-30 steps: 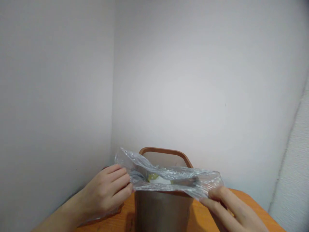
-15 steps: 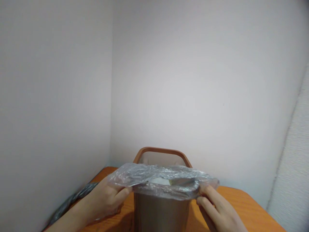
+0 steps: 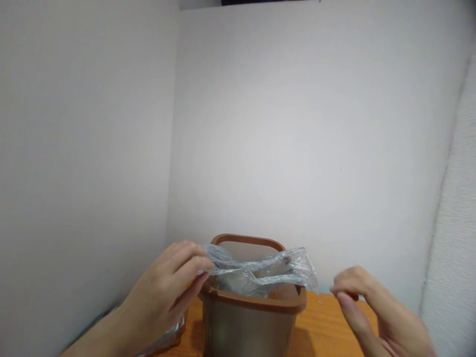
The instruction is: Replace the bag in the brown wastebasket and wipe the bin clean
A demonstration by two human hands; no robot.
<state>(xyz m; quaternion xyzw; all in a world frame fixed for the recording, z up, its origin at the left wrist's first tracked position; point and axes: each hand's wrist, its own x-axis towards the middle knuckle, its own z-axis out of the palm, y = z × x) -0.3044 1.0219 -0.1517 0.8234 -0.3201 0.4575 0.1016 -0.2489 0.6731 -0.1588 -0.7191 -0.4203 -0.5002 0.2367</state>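
Observation:
A brown and grey trash bin (image 3: pixel 249 327) with a brown rim stands in front of me. A clear plastic bag (image 3: pixel 266 272) lies bunched across its opening, partly down inside, its right end sticking out over the rim. At the bag's left end, my left hand (image 3: pixel 178 277) is closed, pinching the plastic between thumb and fingers. My right hand (image 3: pixel 375 307) is off to the right, apart from bag and bin. Its fingers are curled, thumb close to the index fingertip, with nothing visible between them.
The bin stands on an orange wooden table (image 3: pixel 327 322) by a corner of white walls (image 3: pixel 290 124). More crumpled plastic (image 3: pixel 167 339) lies left of the bin, partly behind my left forearm. A dark object (image 3: pixel 267 1) shows at the top edge.
My right hand has let go of the bag and moved right. The bag no longer covers the front rim; it has lifted and narrowed into a bunched strip.

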